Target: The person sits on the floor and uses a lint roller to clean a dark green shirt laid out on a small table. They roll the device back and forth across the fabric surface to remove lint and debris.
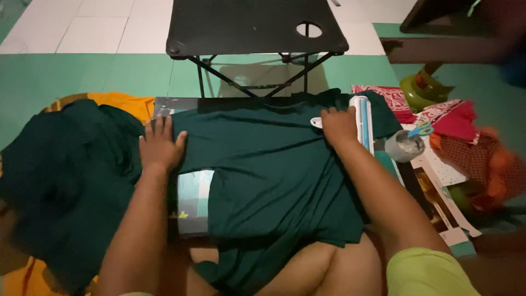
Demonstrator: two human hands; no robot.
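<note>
Dark green shirt [274, 175] lies spread flat over a board across my lap, below the black folding table [252, 24]. I judge the fabric could bunch or slide off the board's edge if my two palms push unevenly. My left hand [160, 147] rests flat on its sleeve edge, fingers spread, gripping nothing; my right hand [338, 126] presses near the collar, fingers lightly curled on the cloth, beside a white roll [362, 118]

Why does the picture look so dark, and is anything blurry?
Head view: the light is dim, so the green shirt looks nearly black in its folds; the white floor tiles at the top are brightest; the folding table casts a pale shadow on the green floor; the red cloth at the right edge is smeared and soft; both hands, left and right, look fairly sharp.
</note>
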